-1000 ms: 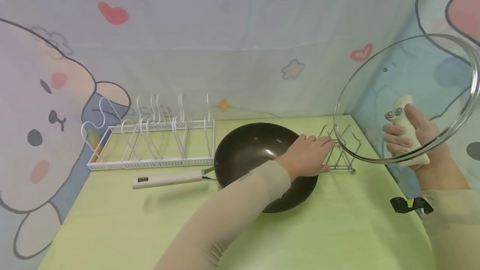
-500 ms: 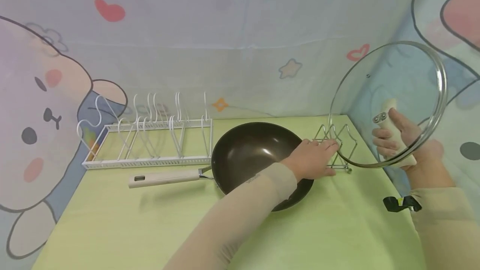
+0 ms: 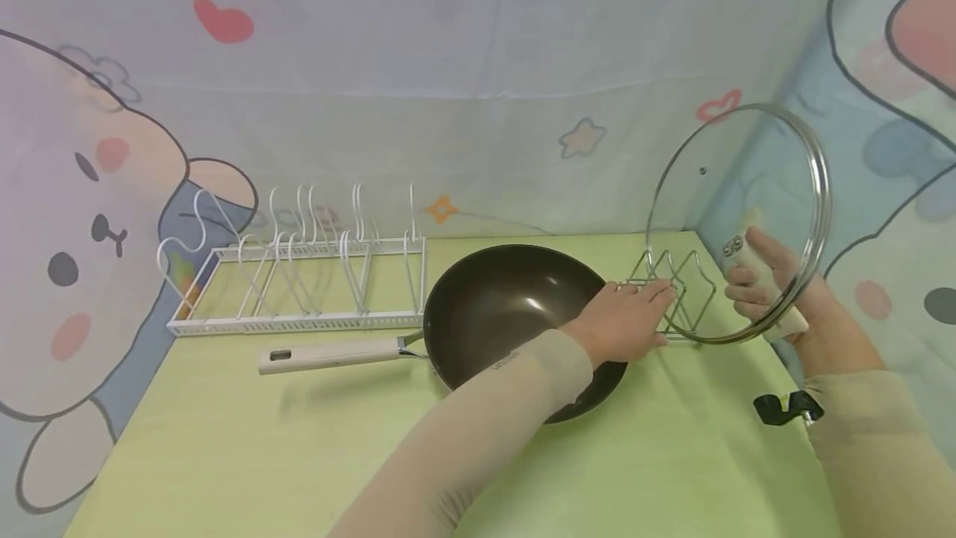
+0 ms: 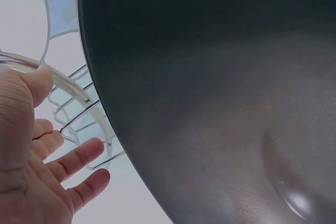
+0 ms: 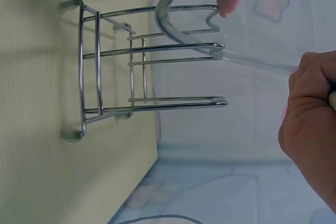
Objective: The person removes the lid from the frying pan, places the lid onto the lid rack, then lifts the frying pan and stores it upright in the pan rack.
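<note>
My right hand (image 3: 777, 281) grips the cream handle (image 3: 762, 272) of a large round glass pan lid (image 3: 717, 214) with a metal rim. The lid is tilted nearly upright, its lower edge among the wires of a small chrome rack (image 3: 698, 289); in the right wrist view, its rim lies between the rack's wires (image 5: 173, 51). My left hand (image 3: 623, 318) reaches over the right edge of a dark wok (image 3: 508, 297) to the rack's near side. Its fingers (image 4: 79, 158) are loosely extended by the wires; firm contact cannot be told.
The wok's cream handle (image 3: 329, 355) points left across the pale green table (image 3: 246, 447). Behind that handle stands a long white wire rack (image 3: 299, 324) with several upright loops. A patterned curtain (image 3: 478, 106) borders the table at the back and sides.
The right hand has carried the lid left and down, from right of the chrome rack to its wires. The left hand has shifted slightly at the rack, its fingers flatter. The wok stays put.
</note>
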{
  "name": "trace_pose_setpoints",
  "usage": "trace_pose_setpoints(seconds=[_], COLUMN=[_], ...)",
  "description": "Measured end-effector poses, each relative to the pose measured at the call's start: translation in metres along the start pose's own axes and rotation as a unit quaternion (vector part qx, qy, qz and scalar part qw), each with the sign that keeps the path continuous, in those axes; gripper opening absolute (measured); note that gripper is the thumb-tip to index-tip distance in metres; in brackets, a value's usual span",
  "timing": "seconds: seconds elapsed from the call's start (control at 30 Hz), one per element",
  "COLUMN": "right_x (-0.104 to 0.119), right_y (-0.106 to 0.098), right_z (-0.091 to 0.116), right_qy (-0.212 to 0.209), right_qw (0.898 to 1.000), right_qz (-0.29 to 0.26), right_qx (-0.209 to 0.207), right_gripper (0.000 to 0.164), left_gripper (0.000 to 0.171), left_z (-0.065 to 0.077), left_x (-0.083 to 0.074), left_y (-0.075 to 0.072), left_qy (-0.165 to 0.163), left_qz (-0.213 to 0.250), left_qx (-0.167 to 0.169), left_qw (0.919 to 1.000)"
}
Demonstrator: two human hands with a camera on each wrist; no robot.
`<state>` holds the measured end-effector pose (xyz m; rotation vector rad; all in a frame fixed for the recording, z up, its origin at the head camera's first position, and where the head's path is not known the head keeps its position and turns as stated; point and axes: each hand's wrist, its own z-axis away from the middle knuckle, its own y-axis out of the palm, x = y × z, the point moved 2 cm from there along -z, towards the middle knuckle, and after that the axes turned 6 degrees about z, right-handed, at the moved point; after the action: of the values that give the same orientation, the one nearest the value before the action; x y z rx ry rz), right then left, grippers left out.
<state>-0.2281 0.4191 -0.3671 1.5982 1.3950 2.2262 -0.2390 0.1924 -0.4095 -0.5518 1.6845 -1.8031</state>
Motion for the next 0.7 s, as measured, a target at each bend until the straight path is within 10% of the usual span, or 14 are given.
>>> trace_pose_setpoints(seconds=[0.7], right_x=[-0.013], right_y=[-0.008], right_z=[-0.022], right_qy=[0.056], right_qw=[0.975], right_qz=[0.144], right_qx=[-0.158], right_gripper=[0.029], left_gripper=[0.069], left_z=[0.002], left_x=[0.003], left_y=[-0.001], left_qy=[0.000], left_qz=[-0.001], left_qx=[0.004], left_qw=[1.0000])
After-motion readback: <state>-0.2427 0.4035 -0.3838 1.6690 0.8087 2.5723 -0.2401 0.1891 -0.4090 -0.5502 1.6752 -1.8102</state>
